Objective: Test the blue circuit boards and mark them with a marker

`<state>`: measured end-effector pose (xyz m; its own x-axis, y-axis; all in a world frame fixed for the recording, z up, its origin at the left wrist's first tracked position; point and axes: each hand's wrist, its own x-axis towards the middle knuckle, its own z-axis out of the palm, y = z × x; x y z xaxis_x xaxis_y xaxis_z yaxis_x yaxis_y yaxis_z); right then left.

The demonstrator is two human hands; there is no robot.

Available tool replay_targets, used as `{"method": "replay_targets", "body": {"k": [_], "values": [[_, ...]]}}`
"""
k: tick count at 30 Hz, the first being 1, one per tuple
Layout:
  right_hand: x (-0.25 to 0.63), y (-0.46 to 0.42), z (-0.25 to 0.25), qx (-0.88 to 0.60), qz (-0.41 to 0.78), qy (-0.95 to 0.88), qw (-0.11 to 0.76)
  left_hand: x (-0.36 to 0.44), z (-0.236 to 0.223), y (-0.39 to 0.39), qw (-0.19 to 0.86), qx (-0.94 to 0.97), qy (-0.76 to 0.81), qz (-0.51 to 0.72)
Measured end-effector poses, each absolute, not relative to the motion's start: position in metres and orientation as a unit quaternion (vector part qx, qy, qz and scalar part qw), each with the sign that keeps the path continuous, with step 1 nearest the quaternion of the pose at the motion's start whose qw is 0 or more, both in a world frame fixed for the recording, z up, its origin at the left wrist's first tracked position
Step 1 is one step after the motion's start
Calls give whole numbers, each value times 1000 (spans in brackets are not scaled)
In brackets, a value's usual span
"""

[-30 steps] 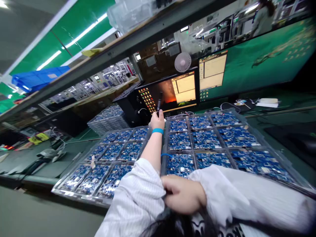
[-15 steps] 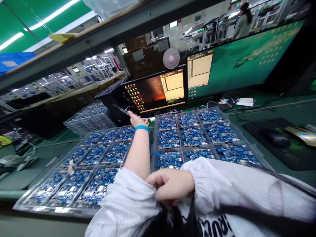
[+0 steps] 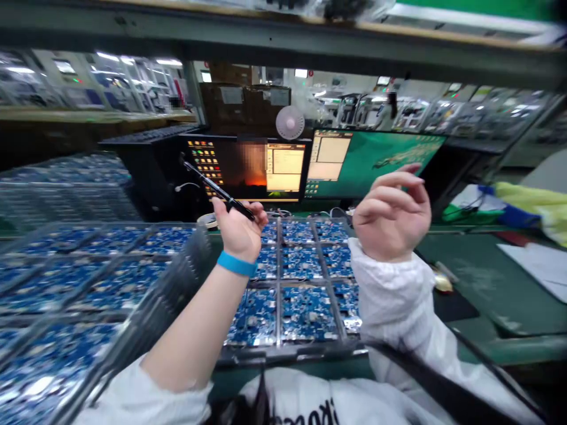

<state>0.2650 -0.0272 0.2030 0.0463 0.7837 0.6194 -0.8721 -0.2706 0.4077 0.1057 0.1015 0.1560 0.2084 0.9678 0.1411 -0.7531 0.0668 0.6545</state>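
Head view, I see the left hand (image 3: 241, 233) palm up, gripping a black pen (image 3: 230, 200) slanted before the monitor (image 3: 243, 171), right hand (image 3: 392, 215) raised, loosely open, fingers curling, shirt lettering (image 3: 330, 412) too cropped to read.

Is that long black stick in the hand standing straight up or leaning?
Leaning. The black stick slants across the left hand, with its far end up and to the left in the picture.

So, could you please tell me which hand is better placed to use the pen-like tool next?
Probably the left hand: it holds the pen-like tool, while the right hand is raised apart from it, fingers loosely curled, with nothing visible in them.
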Motion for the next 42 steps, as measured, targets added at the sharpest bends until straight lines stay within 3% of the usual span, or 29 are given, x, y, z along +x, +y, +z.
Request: {"method": "replay_targets", "body": {"k": [3,5,7,9,11,14,16,18,24,29,37,42], "values": [[267,-56,219,681,630,128,352,123,151,54,759,407,111,495],[263,-71,220,769,583,184,186,129,148,32,787,445,97,416],[263,-77,219,800,551,208,118,131,144,18,791,475,88,375],[269,-74,217,789,552,190,192,131,141,9,777,512,78,359],[277,-63,214,709,579,116,386,131,138,2,749,555,63,357],[287,-37,205,452,580,-30,678,132,137,-6,690,611,42,386],[290,-19,195,286,540,-90,786,135,138,-9,645,640,37,416],[290,-4,183,160,498,-123,843,138,139,-9,600,675,43,427],[292,29,153,-133,401,-84,903,148,124,-1,509,752,83,410],[299,50,131,-229,364,-50,902,155,97,4,528,752,109,378],[313,72,107,-378,296,-62,875,159,67,-7,515,780,172,311],[326,90,94,-531,214,-118,811,161,52,-19,549,752,250,267]]}}
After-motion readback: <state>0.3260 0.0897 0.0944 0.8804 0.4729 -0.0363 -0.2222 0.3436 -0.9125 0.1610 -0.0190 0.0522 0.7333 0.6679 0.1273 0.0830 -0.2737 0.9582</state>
